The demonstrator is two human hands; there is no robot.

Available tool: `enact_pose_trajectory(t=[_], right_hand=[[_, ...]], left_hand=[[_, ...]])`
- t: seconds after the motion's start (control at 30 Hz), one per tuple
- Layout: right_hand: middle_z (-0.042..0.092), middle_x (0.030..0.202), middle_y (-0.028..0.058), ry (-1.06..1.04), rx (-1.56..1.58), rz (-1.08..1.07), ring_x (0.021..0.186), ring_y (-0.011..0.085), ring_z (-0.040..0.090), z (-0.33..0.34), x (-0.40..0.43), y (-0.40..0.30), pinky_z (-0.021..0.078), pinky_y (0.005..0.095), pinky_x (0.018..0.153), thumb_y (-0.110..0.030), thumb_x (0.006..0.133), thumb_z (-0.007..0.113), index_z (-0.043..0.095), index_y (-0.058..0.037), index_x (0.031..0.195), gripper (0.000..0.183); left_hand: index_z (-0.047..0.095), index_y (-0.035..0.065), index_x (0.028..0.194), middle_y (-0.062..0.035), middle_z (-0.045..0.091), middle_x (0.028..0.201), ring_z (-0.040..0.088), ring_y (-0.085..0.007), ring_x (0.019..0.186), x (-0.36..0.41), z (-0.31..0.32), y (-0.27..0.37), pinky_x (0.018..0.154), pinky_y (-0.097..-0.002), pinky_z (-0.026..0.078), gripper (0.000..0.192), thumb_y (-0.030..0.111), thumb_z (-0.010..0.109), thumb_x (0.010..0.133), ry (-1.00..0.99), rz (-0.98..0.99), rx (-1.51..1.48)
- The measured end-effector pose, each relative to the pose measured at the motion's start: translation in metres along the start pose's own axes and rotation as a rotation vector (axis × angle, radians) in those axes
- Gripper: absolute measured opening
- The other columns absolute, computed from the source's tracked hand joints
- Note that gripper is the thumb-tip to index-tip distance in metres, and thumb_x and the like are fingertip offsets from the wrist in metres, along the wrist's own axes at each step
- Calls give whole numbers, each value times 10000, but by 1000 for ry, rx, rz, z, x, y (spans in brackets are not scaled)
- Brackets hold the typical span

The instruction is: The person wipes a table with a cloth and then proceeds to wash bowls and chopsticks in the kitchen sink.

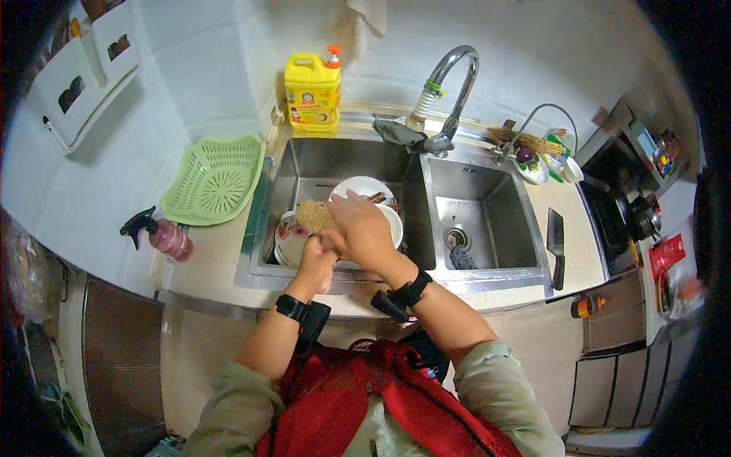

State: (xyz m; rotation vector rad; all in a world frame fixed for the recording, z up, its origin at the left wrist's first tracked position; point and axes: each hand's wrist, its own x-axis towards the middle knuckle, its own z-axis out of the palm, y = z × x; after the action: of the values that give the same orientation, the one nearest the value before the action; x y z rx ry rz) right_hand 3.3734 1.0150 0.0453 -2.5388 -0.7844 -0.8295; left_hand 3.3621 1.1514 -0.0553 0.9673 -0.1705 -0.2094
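Both my hands are over the left basin (354,157) of a stainless steel sink. A tan, fibrous scrubber (314,216) sits at the thumb side of my right hand (365,228), whose fingers are curved over it. My left hand (315,265) is curled just below, touching the right; what lies inside its fingers is hidden. Beneath the hands are a flower-patterned bowl (285,240) holding cloudy liquid, a white plate (357,185) and a white bowl (394,225). Brown chopsticks (377,197) lie across the dishes.
A chrome faucet (457,97) rises behind the sink. The right basin (485,200) has a dark scouring pad (461,258) by its drain. A cleaver (555,245) lies on the right counter. Leftward are a green basket (214,180), a spray bottle (171,240) and a yellow detergent jug (313,94).
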Motion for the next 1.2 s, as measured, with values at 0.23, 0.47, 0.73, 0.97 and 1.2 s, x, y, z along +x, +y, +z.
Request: enact_pose_trajectory(t=[0.23, 0.47, 0.73, 0.97, 1.2], right_hand=[[694, 925, 95, -175, 1146, 965, 831, 187, 653, 9, 8, 66, 508, 318, 714, -407, 916, 590, 687, -36, 1070, 413], [697, 914, 97, -59, 840, 769, 814, 235, 666, 16, -13, 75, 521, 341, 733, -423, 908, 587, 664, -26, 1084, 441], [647, 1045, 166, -18, 111, 50, 1052, 375, 577, -8, 8, -6, 476, 436, 882, -332, 808, 654, 669, -83, 1035, 337], [663, 919, 52, -159, 1224, 930, 781, 122, 595, 24, -2, 83, 489, 290, 699, -425, 915, 609, 661, -23, 1070, 434], [695, 893, 95, -167, 604, 602, 823, 232, 657, -2, 4, 48, 511, 319, 741, -353, 916, 586, 659, -53, 1127, 374]], left_hand=[[544, 0, 1210, -84, 634, 1146, 606, -179, 1019, -6, 10, 17, 916, -338, 462, 400, 34, 683, 837, 4, -106, -53], [551, 2, 1198, -79, 639, 1126, 600, -174, 1031, -3, 22, 20, 911, -324, 461, 384, 35, 676, 836, -20, -98, -82], [575, 22, 1165, -60, 643, 1070, 612, -153, 955, 3, -15, -4, 834, -320, 494, 350, -80, 574, 830, -84, -33, -84], [557, -3, 1204, -70, 641, 1126, 602, -149, 996, -5, 12, 17, 890, -312, 469, 362, -7, 645, 853, -27, -91, -99], [559, -7, 1194, -69, 639, 1123, 600, -150, 1000, -6, 18, 23, 901, -309, 467, 347, -24, 621, 853, -30, -107, -95]])
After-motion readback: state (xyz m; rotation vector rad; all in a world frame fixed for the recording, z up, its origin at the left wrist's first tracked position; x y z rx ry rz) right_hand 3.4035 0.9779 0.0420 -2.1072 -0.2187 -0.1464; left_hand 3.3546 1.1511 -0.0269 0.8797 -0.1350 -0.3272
